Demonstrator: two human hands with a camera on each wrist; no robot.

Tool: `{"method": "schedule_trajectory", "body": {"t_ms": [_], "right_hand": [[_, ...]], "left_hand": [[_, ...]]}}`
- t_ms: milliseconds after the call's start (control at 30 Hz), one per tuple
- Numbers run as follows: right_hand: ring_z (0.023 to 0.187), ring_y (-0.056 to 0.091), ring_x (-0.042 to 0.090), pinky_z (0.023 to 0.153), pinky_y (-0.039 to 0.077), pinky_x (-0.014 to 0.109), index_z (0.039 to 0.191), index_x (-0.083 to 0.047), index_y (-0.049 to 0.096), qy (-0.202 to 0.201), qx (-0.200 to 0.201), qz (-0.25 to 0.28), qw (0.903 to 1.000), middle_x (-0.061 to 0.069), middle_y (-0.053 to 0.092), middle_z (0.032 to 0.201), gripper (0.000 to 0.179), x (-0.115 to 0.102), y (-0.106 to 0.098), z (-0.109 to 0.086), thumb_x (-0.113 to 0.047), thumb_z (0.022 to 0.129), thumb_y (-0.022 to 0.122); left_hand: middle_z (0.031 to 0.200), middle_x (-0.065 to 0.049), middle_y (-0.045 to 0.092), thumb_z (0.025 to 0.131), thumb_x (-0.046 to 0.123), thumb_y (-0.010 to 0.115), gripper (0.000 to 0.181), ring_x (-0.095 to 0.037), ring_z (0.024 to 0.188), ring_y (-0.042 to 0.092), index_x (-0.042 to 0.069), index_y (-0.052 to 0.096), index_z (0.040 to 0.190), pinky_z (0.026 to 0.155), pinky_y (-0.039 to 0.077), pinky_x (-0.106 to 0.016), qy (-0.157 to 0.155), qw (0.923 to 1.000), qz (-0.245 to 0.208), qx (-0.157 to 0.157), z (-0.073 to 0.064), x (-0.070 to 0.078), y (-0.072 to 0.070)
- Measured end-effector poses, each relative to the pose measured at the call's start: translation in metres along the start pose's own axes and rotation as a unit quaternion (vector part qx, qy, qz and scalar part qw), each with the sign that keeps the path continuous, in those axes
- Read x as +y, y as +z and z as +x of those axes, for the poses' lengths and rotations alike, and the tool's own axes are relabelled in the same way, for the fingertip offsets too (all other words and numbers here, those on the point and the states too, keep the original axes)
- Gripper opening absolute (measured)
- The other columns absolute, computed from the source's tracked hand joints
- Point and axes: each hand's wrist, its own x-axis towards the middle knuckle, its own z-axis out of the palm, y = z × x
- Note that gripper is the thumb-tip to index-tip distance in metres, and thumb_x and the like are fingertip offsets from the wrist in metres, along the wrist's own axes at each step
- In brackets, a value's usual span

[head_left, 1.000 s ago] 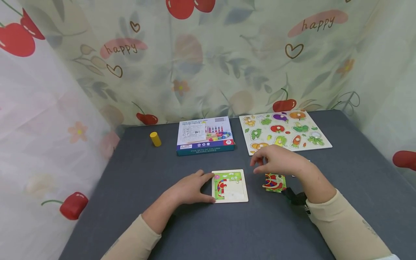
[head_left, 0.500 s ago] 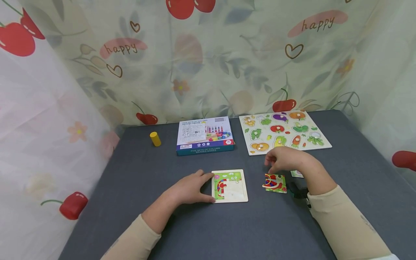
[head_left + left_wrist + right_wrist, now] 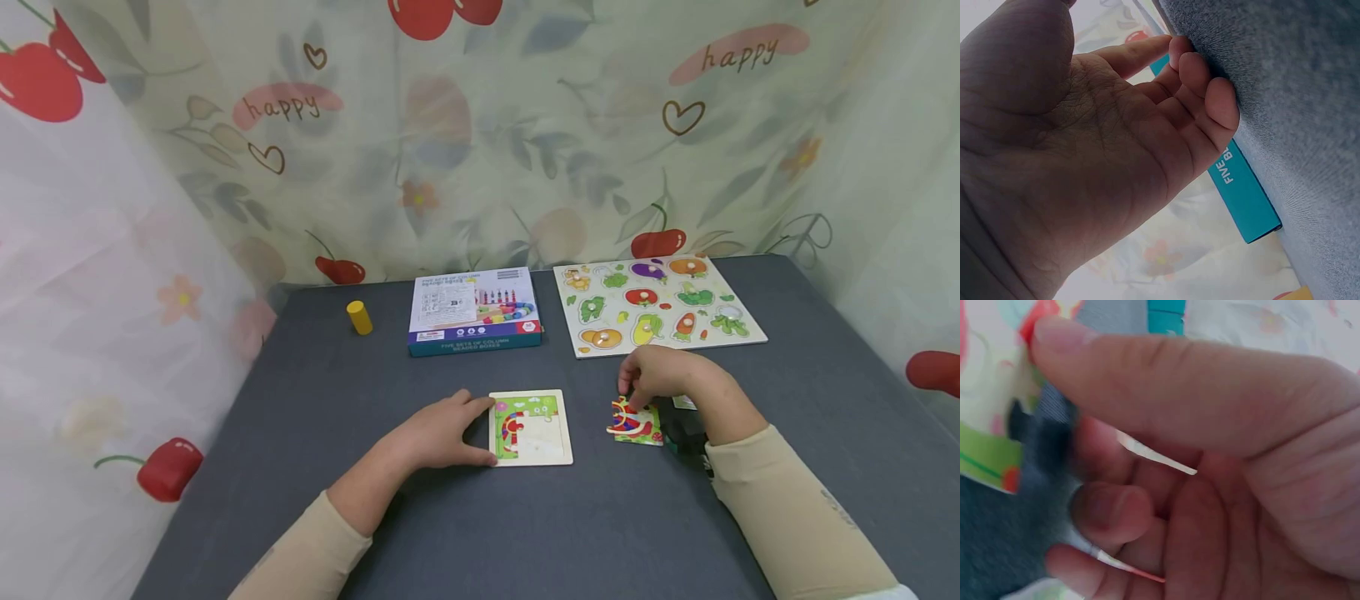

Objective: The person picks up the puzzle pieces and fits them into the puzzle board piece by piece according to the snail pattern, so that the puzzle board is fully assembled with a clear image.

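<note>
In the head view, my left hand (image 3: 442, 432) rests at the left side of a small wooden puzzle tray (image 3: 547, 461), index finger at the upper left corner and thumb at the lower left. Puzzle pieces with green, red and white printing fill the tray's top and left side. In the left wrist view the other fingers of my left hand (image 3: 1129, 137) are bent against the cloth. My right hand (image 3: 663, 373) is over a cluster of loose colourful puzzle pieces (image 3: 636, 427). Its thumb (image 3: 1116, 369) touches a piece, with the index fingertip set apart from it.
Behind stand a blue-and-white boxed bead set (image 3: 474, 312) and a vegetable peg board (image 3: 622, 317). A yellow cylinder (image 3: 360, 318) is at the left. Another light card-like piece (image 3: 684, 402) lies partly hidden under my right wrist. A printed curtain (image 3: 450, 167) hangs behind the table.
My right hand has come from the left over the loose pieces, moving right and down until its thumb meets them. The left hand and the tray have stayed in place.
</note>
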Motion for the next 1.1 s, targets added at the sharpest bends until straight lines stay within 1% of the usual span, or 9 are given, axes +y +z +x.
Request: {"method": "schedule_trajectory", "body": {"t_ms": [167, 267, 367, 567, 633, 767, 900, 1000, 1100], "right_hand": [[0.066, 0.051, 0.018, 0.064, 0.042, 0.033, 0.090, -0.009, 0.071, -0.022, 0.010, -0.002, 0.9997, 0.002, 0.055, 0.072, 0.011, -0.003, 0.008, 0.008, -0.004, 0.085, 0.080], [0.068, 0.051, 0.018, 0.066, 0.043, 0.034, 0.090, -0.009, 0.072, -0.036, 0.023, -0.006, 0.9991, 0.003, 0.056, 0.074, 0.009, -0.008, 0.012, 0.011, -0.004, 0.087, 0.078], [0.072, 0.053, 0.019, 0.067, 0.043, 0.034, 0.094, -0.009, 0.071, -0.036, 0.033, -0.014, 0.9987, 0.004, 0.057, 0.078, 0.009, -0.013, 0.013, 0.011, -0.008, 0.089, 0.078], [0.081, 0.052, 0.023, 0.071, 0.042, 0.037, 0.103, -0.007, 0.056, 0.017, -0.002, -0.058, 0.9982, 0.008, 0.053, 0.090, 0.047, -0.016, 0.013, -0.001, -0.017, 0.075, 0.093], [0.083, 0.053, 0.024, 0.071, 0.043, 0.038, 0.103, -0.008, 0.054, 0.026, -0.005, -0.079, 0.9966, 0.008, 0.054, 0.092, 0.053, -0.016, 0.014, -0.003, -0.020, 0.073, 0.095], [0.080, 0.054, 0.024, 0.069, 0.043, 0.038, 0.099, -0.010, 0.058, 0.023, 0.024, -0.079, 0.9963, 0.007, 0.055, 0.089, 0.045, -0.014, 0.017, 0.002, -0.021, 0.075, 0.093], [0.079, 0.053, 0.022, 0.069, 0.043, 0.037, 0.098, -0.010, 0.064, -0.015, 0.059, -0.048, 0.9970, 0.006, 0.056, 0.087, 0.033, -0.009, 0.019, 0.012, -0.018, 0.080, 0.090], [0.080, 0.053, 0.022, 0.071, 0.043, 0.037, 0.102, -0.009, 0.068, -0.042, 0.083, -0.034, 0.9951, 0.005, 0.056, 0.087, 0.031, -0.007, 0.021, 0.021, -0.018, 0.082, 0.088], [0.083, 0.054, 0.021, 0.073, 0.044, 0.038, 0.110, -0.010, 0.073, -0.045, 0.103, -0.040, 0.9928, 0.004, 0.059, 0.090, 0.033, -0.008, 0.023, 0.026, -0.021, 0.082, 0.088]], "left_hand": [[0.129, -0.007, 0.054, 0.081, 0.063, 0.078, 0.092, -0.021, 0.108, 0.053, 0.021, 0.045, 0.156, 0.096, 0.049, -0.046, -0.003, 1.0000, -0.005, -0.001, -0.001, 0.000, -0.001], [0.127, -0.006, 0.054, 0.081, 0.063, 0.079, 0.092, -0.021, 0.107, 0.053, 0.022, 0.046, 0.156, 0.094, 0.049, -0.045, -0.005, 1.0000, -0.006, 0.000, -0.002, -0.001, -0.001], [0.127, -0.006, 0.054, 0.081, 0.063, 0.079, 0.092, -0.021, 0.107, 0.053, 0.022, 0.046, 0.156, 0.094, 0.049, -0.045, -0.006, 1.0000, -0.005, 0.003, -0.002, -0.002, -0.001], [0.131, -0.007, 0.054, 0.082, 0.063, 0.078, 0.091, -0.022, 0.110, 0.053, 0.022, 0.045, 0.156, 0.097, 0.049, -0.047, -0.006, 1.0000, -0.007, 0.000, -0.001, -0.001, -0.001], [0.131, -0.007, 0.054, 0.082, 0.063, 0.078, 0.091, -0.021, 0.110, 0.053, 0.023, 0.045, 0.156, 0.096, 0.049, -0.046, -0.007, 1.0000, -0.005, -0.001, 0.000, -0.001, -0.001], [0.126, -0.005, 0.054, 0.082, 0.063, 0.077, 0.090, -0.020, 0.107, 0.053, 0.024, 0.045, 0.157, 0.093, 0.050, -0.043, -0.004, 1.0000, 0.000, 0.001, 0.001, -0.001, 0.001], [0.126, -0.006, 0.054, 0.082, 0.063, 0.077, 0.091, -0.020, 0.106, 0.053, 0.023, 0.045, 0.157, 0.093, 0.050, -0.044, -0.003, 1.0000, -0.001, -0.001, 0.001, -0.001, 0.001], [0.128, -0.006, 0.054, 0.082, 0.063, 0.077, 0.090, -0.021, 0.107, 0.053, 0.023, 0.045, 0.157, 0.094, 0.049, -0.045, -0.008, 0.9999, -0.005, -0.003, 0.000, 0.000, 0.000], [0.130, -0.007, 0.054, 0.082, 0.063, 0.077, 0.090, -0.021, 0.109, 0.053, 0.023, 0.044, 0.157, 0.096, 0.049, -0.046, -0.010, 0.9999, -0.007, -0.003, -0.001, 0.000, 0.000]]}}
